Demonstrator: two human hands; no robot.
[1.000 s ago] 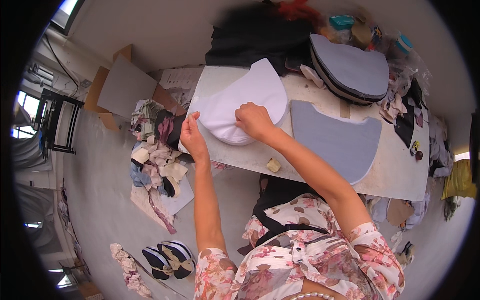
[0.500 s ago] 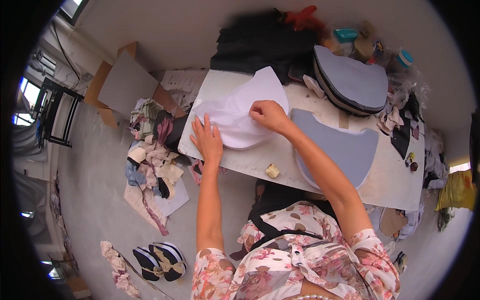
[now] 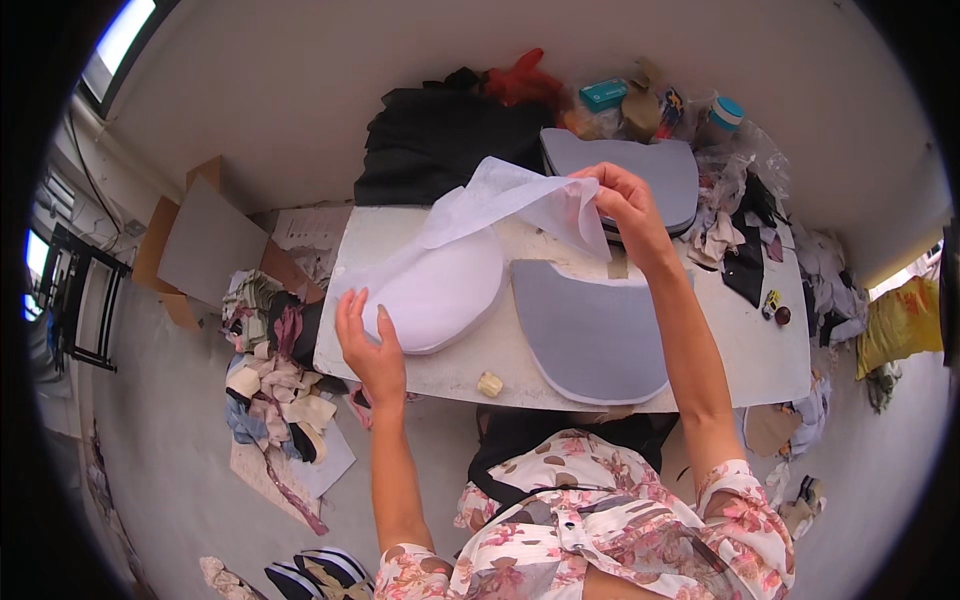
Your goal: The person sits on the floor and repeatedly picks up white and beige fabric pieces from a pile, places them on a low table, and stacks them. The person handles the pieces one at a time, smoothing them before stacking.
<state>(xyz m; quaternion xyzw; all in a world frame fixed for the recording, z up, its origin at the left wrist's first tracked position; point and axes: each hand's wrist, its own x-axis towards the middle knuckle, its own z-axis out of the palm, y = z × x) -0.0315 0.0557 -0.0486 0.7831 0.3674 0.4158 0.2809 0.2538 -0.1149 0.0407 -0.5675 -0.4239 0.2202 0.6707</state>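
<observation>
A thin, see-through white sheet [image 3: 510,195] is lifted off a stack of white curved pieces [image 3: 450,295] on the table's left half. My right hand [image 3: 627,200] pinches the sheet's far right corner above the table, and the sheet hangs in folds from it. Its other end still lies over the stack. My left hand [image 3: 372,345] rests at the stack's near left edge, open, with thumb and fingers apart. To the right lies a grey curved panel [image 3: 590,330] with a white edge and a notch on its far side, below my right forearm.
At the back are a black cloth pile [image 3: 440,140], a red bag [image 3: 525,82] and a stack of grey panels [image 3: 640,170]. A small yellowish lump [image 3: 489,384] sits near the table's [image 3: 740,350] front edge. Fabric scraps [image 3: 285,390] heap on the floor at left.
My right hand has moved up and to the right, peeling the thin sheet off the white stack. My left hand stays by the stack's edge. The whole view has shifted.
</observation>
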